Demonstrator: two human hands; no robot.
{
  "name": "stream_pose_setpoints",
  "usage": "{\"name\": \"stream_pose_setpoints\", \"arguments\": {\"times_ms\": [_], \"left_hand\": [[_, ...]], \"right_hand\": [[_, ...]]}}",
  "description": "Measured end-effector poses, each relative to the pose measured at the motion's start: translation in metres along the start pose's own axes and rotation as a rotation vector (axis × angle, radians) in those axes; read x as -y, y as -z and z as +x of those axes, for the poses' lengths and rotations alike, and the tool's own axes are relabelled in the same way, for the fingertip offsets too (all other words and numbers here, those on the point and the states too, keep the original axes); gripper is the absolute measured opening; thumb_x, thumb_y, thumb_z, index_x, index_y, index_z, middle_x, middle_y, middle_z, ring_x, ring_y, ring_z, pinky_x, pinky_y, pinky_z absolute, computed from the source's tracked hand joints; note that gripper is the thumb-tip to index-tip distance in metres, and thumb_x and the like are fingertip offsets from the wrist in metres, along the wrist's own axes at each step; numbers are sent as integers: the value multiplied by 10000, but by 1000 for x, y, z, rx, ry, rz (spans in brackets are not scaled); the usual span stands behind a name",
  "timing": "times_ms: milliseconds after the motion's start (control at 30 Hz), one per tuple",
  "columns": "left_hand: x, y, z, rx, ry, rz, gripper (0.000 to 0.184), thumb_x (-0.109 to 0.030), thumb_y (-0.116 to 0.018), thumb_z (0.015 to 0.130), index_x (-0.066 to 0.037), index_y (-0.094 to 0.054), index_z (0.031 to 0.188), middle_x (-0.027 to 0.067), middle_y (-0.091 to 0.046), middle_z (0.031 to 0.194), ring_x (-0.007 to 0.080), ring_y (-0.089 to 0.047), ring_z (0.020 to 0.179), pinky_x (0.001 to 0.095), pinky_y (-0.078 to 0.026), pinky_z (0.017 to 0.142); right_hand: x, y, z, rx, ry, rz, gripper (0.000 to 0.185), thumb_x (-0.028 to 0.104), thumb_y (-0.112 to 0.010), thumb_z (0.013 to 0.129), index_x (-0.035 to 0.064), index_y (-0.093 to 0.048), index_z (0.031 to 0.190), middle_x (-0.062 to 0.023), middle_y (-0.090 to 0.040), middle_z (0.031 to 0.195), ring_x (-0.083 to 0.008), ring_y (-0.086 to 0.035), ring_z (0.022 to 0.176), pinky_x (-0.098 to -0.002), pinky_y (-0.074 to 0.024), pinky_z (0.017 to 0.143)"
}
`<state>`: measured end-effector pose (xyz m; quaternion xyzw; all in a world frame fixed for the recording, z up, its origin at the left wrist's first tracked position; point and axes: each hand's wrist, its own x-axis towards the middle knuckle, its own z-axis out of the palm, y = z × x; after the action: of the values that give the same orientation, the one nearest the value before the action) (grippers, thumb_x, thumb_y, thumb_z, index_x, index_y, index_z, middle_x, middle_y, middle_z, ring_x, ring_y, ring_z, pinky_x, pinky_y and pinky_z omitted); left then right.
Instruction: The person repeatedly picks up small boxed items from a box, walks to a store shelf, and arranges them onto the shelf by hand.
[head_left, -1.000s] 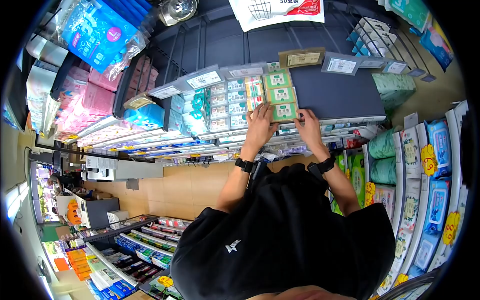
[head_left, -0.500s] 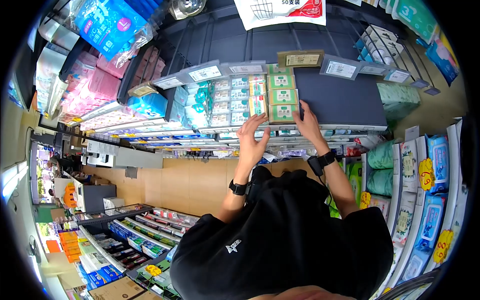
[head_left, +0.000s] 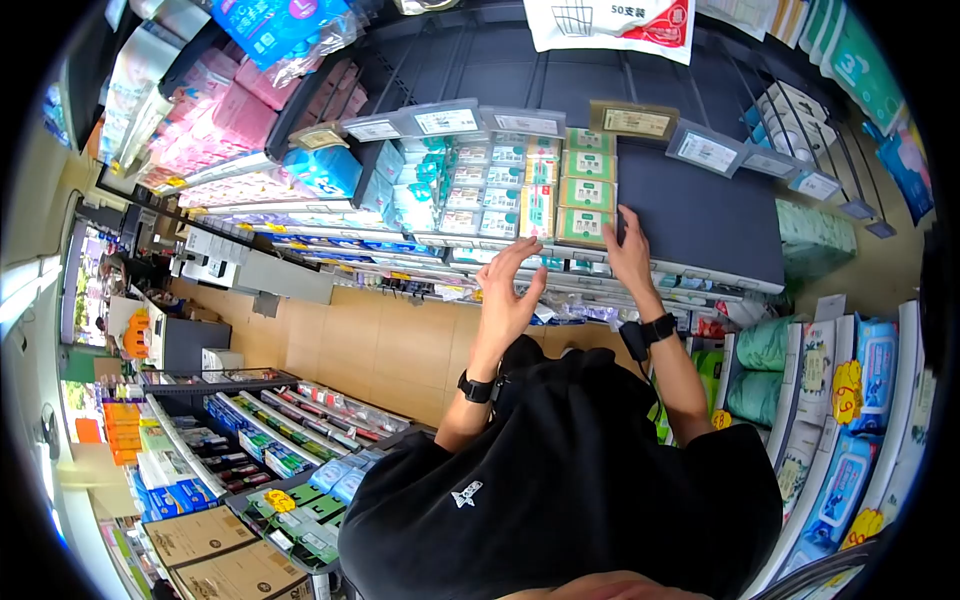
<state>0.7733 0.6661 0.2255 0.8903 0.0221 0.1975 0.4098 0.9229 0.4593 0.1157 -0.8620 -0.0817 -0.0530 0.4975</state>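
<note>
A column of green-and-tan packs [head_left: 586,193] lies on the dark shelf [head_left: 690,215]. My right hand [head_left: 628,250] is at the lower right corner of this column, fingers apart, with nothing held. In front of the shelf edge, my left hand [head_left: 510,290] is raised with its fingers spread and holds nothing. Just beyond its fingertips are orange-and-white packs [head_left: 538,205]. Left of those stand rows of small white boxes [head_left: 483,190]. Both wrists wear black bands.
Price tags [head_left: 447,120] hang along the rack above the shelf. A white bag [head_left: 610,25] hangs at the top. Wet-wipe packs [head_left: 835,490] fill shelves at the right. Cardboard boxes [head_left: 205,540] and a low product rack [head_left: 300,420] stand at the lower left.
My left hand has come back off the packs and its fingers have spread. My right hand has stayed beside the column's right edge. The camera view has shifted.
</note>
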Motion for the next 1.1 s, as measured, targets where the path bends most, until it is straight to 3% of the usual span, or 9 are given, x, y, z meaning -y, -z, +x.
{"name": "stream_pose_setpoints", "arguments": {"times_ms": [100, 133, 200, 300, 400, 833, 900, 1000, 1100], "left_hand": [[-8, 7, -5, -5, -17, -36, 360, -173, -720, 950, -109, -694, 1303, 79, -685, 1398, 294, -608, 1318, 430, -400, 1120], [-6, 6, -7, 3, 4, -113, 376, -191, -724, 948, -118, -686, 1315, 70, -682, 1397, 279, -596, 1326, 425, -364, 1126], [-8, 8, -10, 24, 24, -214, 397, -208, -726, 946, -129, -676, 1331, 62, -681, 1394, 264, -589, 1332, 418, -334, 1130], [-22, 18, -15, 70, -6, -189, 413, -223, -720, 950, -123, -667, 1347, 68, -673, 1409, 261, -583, 1338, 421, -332, 1129], [-35, 32, -19, 133, -84, -127, 419, -240, -714, 959, -109, -660, 1353, 71, -654, 1437, 249, -576, 1347, 408, -326, 1124], [-64, 76, -73, 236, -150, -278, 424, -241, -701, 980, -111, -653, 1380, 84, -679, 1396, 268, -595, 1314, 407, -319, 1139], [-68, 88, -86, 206, -172, -233, 389, -165, -708, 965, -78, -685, 1343, 107, -701, 1363, 284, -627, 1285, 410, -406, 1122], [-68, 102, -110, 202, -154, -291, 379, -164, -710, 962, -77, -690, 1331, 107, -703, 1361, 287, -634, 1275, 405, -414, 1115], [-63, 112, -140, 245, -146, -331, 391, -238, -705, 979, -109, -670, 1346, 84, -687, 1379, 270, -604, 1302, 411, -345, 1127]], "right_hand": [[16, 19, -23, -81, 194, 121, 479, 256, -611, 1058, 21, -495, 1459, -249, -613, 1403, -399, -616, 1281, -446, -516, 1025], [26, 31, -33, -89, 207, 121, 479, 256, -611, 1058, 21, -495, 1459, -249, -613, 1403, -399, -616, 1281, -446, -516, 1025], [53, 58, -54, 120, 37, 350, 414, 212, -575, 1079, 6, -520, 1434, -190, -605, 1434, -308, -628, 1275, -395, -519, 1028], [83, 93, -87, 269, -55, 738, 386, 162, -557, 1080, 3, -515, 1429, -163, -596, 1443, -262, -627, 1273, -378, -511, 1032], [98, 119, -118, 326, -31, 838, 387, 113, -535, 1073, 22, -500, 1447, -153, -584, 1459, -253, -627, 1264, -374, -498, 1037], [156, 128, -214, 259, 46, 767, 476, 150, -572, 1044, 10, -452, 1482, -172, -606, 1415, -220, -650, 1166, -348, -492, 991], [171, 127, -234, 248, 36, 760, 483, 153, -579, 1041, 11, -449, 1484, -173, -608, 1409, -220, -651, 1165, -349, -493, 991], [187, 126, -269, 259, 22, 764, 509, 153, -583, 1029, -4, -430, 1489, -182, -628, 1371, -225, -660, 1142, -338, -497, 969], [193, 126, -307, 277, 26, 781, 521, 151, -597, 1042, 21, -413, 1512, -180, -615, 1389, -230, -652, 1160, -358, -499, 996]]}}
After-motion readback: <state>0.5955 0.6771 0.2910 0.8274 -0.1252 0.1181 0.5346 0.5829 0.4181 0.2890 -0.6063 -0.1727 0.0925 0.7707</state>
